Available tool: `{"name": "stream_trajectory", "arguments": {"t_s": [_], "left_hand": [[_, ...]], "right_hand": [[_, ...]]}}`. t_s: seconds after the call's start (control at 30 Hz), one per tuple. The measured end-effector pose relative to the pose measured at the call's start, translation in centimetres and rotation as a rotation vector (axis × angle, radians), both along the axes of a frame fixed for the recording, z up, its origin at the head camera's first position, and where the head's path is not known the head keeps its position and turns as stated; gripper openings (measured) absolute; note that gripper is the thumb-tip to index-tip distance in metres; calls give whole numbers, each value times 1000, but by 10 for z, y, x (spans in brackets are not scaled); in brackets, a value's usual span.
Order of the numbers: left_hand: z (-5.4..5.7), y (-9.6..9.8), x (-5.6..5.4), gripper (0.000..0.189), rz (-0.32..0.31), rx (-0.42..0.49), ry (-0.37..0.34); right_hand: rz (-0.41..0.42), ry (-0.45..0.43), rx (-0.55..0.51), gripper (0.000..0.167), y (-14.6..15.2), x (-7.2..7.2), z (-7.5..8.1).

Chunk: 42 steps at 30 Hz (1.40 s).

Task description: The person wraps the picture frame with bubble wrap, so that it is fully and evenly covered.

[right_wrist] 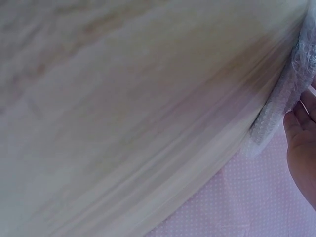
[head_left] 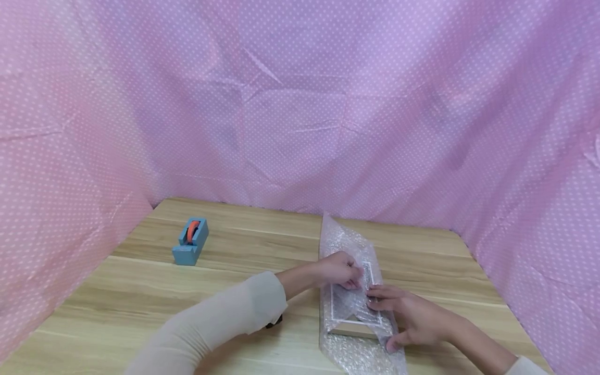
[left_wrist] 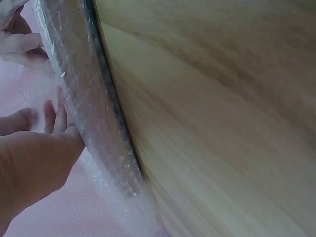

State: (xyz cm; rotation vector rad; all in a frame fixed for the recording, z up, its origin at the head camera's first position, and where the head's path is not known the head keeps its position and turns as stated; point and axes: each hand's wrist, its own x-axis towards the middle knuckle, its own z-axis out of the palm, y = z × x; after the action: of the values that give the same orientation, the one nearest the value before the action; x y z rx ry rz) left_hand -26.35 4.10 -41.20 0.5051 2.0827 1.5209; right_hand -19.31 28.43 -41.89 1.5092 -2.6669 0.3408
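A flat rectangular frame [head_left: 356, 329] with a white outline and a pale wood-coloured edge lies in clear bubble wrap [head_left: 344, 237], right of the table's middle. Over its upper part, my left hand [head_left: 338, 269] has its fingers bent and pinches the wrap. Along the right side, my right hand [head_left: 414, 316] rests on the wrap with fairly straight fingers, its thumb spread toward the near end. The left wrist view shows the wrapped side [left_wrist: 91, 94] with fingertips against it. In the right wrist view, the right hand [right_wrist: 303, 143] touches the bubble wrap [right_wrist: 284, 98].
A blue tape dispenser [head_left: 189, 242] with an orange roll stands at the left back of the wooden table [head_left: 262, 239]. A pink dotted cloth [head_left: 300, 130] hangs around the table's back and sides. Bubble wrap extends past both ends of the frame.
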Motion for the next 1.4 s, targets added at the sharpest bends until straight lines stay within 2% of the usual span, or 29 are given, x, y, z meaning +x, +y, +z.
{"name": "stream_trajectory", "arguments": {"t_s": [0.17, 0.27, 0.33, 0.43, 0.57, 0.63, 0.67, 0.77, 0.87, 0.9, 0.97, 1.03, 1.17, 1.23, 1.4], "left_hand": [[1, -2, 0, 24, -118, -124, 81], [1, -4, -2, 29, -173, -145, 72], [1, -5, -3, 31, -187, -129, 49], [0, -7, -7, 35, -189, -88, -1], [0, -9, -13, 36, -208, -33, -31], [0, -14, -15, 35, -228, -37, 12], [1, -17, -16, 33, -238, -52, 56], [3, -28, -24, 27, -245, -155, 281], [5, -42, -34, 30, -165, -258, 458], [5, -47, -38, 33, -131, -280, 481], [3, -56, -43, 40, -80, -300, 480], [0, -63, -46, 49, -76, -319, 455], [-7, -71, -49, 65, -163, -361, 419], [-8, -71, -48, 70, -189, -396, 427], [-2, -71, -46, 76, -210, -449, 501]], "right_hand": [[-23, 93, -3, 80, 1, 3, 0], [-96, 130, -43, 84, 2, 6, 0], [-141, 146, -54, 92, 2, 7, 0], [-155, 174, -26, 105, 2, 6, 1], [-104, 202, 24, 101, 3, 2, 2], [-85, 210, 30, 97, 3, 2, 2], [-76, 212, 33, 96, 3, 1, 2], [-65, 199, 29, 96, 2, 0, 0], [-82, 177, 29, 98, 2, -1, 0], [-89, 168, 27, 100, 2, -1, 1], [-97, 146, 23, 103, 2, -2, 0], [-100, 123, 24, 104, 2, -2, 0], [-86, 91, 27, 102, 2, -5, 0], [-74, 83, 25, 103, 1, -8, 0], [-46, 74, 14, 105, -2, -17, -1]]}}
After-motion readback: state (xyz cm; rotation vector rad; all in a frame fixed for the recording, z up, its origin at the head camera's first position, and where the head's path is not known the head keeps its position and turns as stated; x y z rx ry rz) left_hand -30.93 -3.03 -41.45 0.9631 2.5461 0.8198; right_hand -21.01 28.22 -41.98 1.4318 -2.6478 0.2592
